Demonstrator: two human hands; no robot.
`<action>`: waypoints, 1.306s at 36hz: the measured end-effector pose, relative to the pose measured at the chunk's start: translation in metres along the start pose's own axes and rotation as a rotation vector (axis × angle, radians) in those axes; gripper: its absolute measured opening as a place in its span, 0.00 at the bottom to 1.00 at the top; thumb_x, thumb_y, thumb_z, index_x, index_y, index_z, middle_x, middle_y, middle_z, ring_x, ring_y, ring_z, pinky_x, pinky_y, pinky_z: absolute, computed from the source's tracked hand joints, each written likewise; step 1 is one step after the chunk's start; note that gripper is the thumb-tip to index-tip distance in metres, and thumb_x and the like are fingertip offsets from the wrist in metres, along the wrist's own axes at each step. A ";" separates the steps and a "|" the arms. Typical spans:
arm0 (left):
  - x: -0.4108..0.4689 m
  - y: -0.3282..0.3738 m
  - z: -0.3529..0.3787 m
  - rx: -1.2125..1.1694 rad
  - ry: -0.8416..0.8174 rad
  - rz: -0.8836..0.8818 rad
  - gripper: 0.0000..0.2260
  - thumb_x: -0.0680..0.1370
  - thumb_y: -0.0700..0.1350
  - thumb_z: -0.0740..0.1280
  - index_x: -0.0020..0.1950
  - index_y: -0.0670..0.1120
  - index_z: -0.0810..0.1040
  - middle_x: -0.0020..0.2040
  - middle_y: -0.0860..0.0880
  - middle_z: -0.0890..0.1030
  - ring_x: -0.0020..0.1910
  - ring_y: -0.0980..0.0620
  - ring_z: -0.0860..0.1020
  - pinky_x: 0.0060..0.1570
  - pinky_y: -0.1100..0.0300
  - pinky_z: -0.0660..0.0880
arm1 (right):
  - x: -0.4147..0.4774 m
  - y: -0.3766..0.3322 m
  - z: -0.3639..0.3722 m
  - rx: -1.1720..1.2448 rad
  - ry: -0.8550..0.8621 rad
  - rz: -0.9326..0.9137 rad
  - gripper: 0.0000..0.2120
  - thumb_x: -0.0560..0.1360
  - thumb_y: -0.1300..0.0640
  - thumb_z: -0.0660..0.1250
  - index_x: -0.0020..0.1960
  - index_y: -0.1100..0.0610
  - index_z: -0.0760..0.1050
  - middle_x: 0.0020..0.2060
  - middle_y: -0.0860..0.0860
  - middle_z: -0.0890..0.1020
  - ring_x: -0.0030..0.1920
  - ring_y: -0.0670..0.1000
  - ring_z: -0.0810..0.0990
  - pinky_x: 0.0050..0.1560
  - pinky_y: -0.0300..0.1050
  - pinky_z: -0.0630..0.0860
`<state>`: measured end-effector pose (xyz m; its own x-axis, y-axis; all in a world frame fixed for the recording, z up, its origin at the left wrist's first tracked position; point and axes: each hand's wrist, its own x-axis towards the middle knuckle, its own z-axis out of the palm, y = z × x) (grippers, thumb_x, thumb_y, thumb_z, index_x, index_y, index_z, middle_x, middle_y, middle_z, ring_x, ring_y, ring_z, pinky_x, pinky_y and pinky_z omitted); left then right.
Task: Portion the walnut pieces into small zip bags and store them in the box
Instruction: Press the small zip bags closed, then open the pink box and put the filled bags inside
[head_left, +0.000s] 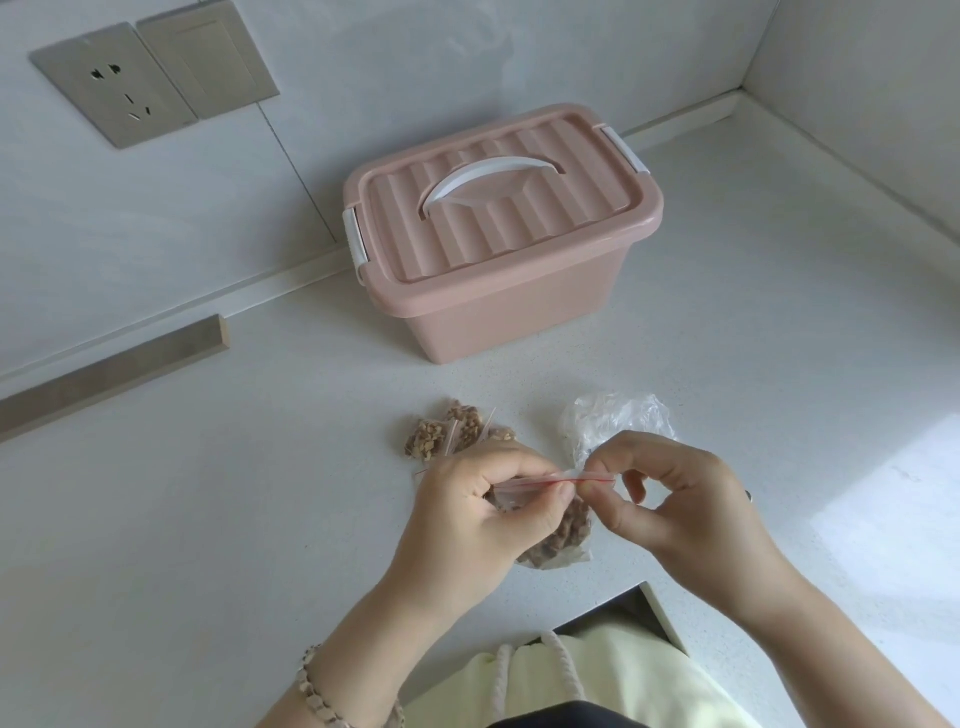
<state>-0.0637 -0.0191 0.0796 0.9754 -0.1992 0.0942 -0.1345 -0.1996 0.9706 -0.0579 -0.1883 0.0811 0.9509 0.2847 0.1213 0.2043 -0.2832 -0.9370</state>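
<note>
I see a white speckled countertop (208, 519) that meets pale grey wall panels (415, 62) at the rear and runs into a corner at upper right. The counter's front edge (660, 613) is cut in a notch just below the hands. Bare surface lies open left and right of the work area.

A pink storage box (498, 312) stands near the rear wall, its ribbed lid (519, 223) on, its white handle (485, 174) lying flat and a white latch (356, 236) at each end. A wooden strip (114, 371) lies along the left. A wall socket (111, 85) sits at upper left.

A crumpled clear bag (618, 415) lies behind the right hand. Filled zip bags (452, 431) of walnut pieces lie beside it, well in front of the box.

The left hand (467, 514) and the right hand (680, 499) each pinch, thumb to forefinger, the red seal strip (566, 480) of a zip bag (561, 535) of walnut pieces, just above the counter.
</note>
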 end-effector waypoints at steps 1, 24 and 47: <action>0.000 0.001 -0.001 0.017 -0.002 0.025 0.04 0.70 0.46 0.69 0.43 0.47 0.81 0.40 0.50 0.83 0.37 0.57 0.81 0.41 0.67 0.76 | 0.000 0.000 0.000 -0.010 0.005 -0.013 0.03 0.67 0.47 0.65 0.38 0.44 0.77 0.32 0.38 0.78 0.34 0.40 0.73 0.37 0.29 0.67; 0.017 -0.028 -0.025 0.126 0.110 -0.117 0.03 0.63 0.48 0.76 0.31 0.54 0.83 0.31 0.54 0.82 0.29 0.52 0.79 0.30 0.60 0.74 | 0.017 0.028 0.002 -0.152 0.025 -0.005 0.03 0.66 0.43 0.68 0.34 0.36 0.76 0.33 0.41 0.80 0.31 0.49 0.73 0.30 0.37 0.70; 0.106 -0.072 -0.073 0.447 0.519 -0.398 0.22 0.76 0.43 0.65 0.69 0.46 0.65 0.64 0.50 0.67 0.65 0.52 0.66 0.63 0.57 0.65 | 0.110 0.103 0.016 -0.380 -0.002 0.242 0.07 0.74 0.53 0.68 0.44 0.56 0.82 0.41 0.48 0.82 0.36 0.40 0.77 0.40 0.33 0.73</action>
<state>0.0624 0.0437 0.0360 0.9069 0.4190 -0.0438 0.2919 -0.5498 0.7826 0.0641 -0.1712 -0.0077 0.9814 0.1705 -0.0878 0.0472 -0.6583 -0.7513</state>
